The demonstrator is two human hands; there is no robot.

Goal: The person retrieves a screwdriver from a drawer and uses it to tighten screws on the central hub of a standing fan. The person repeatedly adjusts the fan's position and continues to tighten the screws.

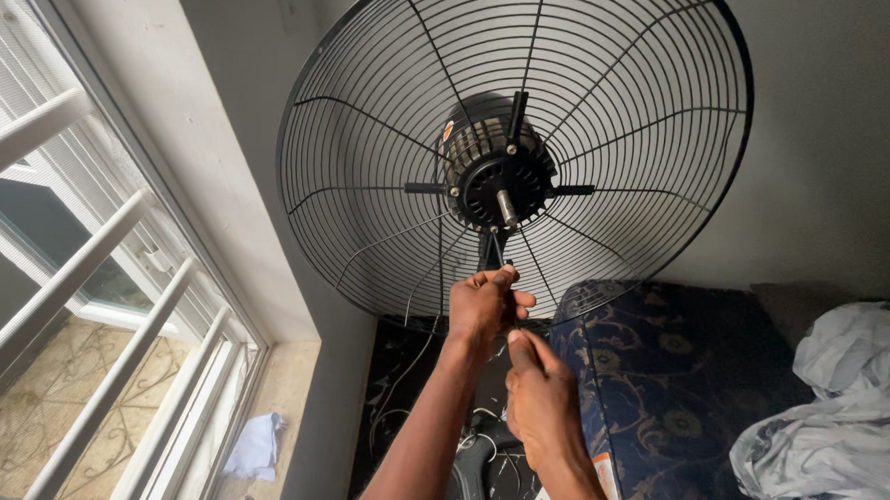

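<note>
Daylight enters from the white-barred window on the left, overexposed and hazy; the grey wall behind the round black wire fan guard stays dim; wide-angle distortion bends the edges; focus is fairly sharp centrally.

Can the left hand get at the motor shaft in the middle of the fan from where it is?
Probably yes: the left hand is just below the motor shaft, no front guard or blade covers it, and only the rear grille sits behind.
</note>
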